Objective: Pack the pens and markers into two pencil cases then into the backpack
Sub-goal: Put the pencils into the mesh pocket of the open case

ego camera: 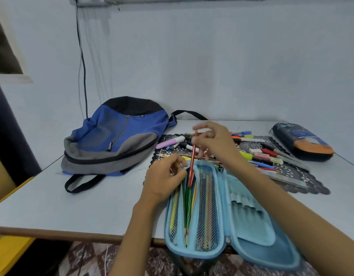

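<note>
red pen (192, 162): likely light, stiff, slick; tip down in open light-blue pencil case (257, 242) on desk (82, 196) | right grip (214, 140) pinches its top end; probably steadier mid-barrel | left grip (164, 180) holds the case's pocket edge

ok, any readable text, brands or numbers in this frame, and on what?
"puma": white letters on a black label on the blue backpack, running sideways.
Second tag near the backpack's top: too small to read.
Pens and markers on the black mat: any print is blurred.
Dark pencil case: pictures only, no legible text.
</note>
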`<state>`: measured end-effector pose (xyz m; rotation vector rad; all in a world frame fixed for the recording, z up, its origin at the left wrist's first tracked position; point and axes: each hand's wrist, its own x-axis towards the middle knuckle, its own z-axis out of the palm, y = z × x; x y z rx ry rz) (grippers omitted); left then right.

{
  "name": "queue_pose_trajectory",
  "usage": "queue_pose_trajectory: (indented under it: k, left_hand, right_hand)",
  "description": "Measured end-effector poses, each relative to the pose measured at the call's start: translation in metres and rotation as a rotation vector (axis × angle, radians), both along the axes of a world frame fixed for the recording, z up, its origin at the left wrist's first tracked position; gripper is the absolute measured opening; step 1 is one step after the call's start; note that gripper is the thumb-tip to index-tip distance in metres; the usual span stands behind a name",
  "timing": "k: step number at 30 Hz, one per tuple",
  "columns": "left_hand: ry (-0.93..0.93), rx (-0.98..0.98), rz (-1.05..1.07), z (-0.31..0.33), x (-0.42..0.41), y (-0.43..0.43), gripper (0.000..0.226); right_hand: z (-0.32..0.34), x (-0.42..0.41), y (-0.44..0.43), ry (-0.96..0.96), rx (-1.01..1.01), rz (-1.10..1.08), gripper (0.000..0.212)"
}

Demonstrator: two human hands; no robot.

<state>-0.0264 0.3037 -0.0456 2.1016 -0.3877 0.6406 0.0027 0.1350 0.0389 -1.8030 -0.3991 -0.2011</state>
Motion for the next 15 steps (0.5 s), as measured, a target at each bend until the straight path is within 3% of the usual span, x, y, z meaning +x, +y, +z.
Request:
queue_pose_trajectory:
  k: [6, 11, 15]
  left_hand:
    - [-0.015, 0.013, 0.009, 0.002, -0.001, 0.000, 0.011]
    - [-0.021, 0.007, -0.001, 0.002, -0.001, -0.001, 0.009]
    - [-0.018, 0.009, -0.002, 0.002, -0.001, -0.001, 0.011]
  right_hand:
    - [-0.027, -0.008, 0.001, 0.153, -0.226, 0.105, 0.024]
    - [-0.033, -0.004, -0.005, 0.038, -0.460, 0.097, 0.028]
    - [-0.033, 0.001, -0.007, -0.022, -0.511, 0.081, 0.037]
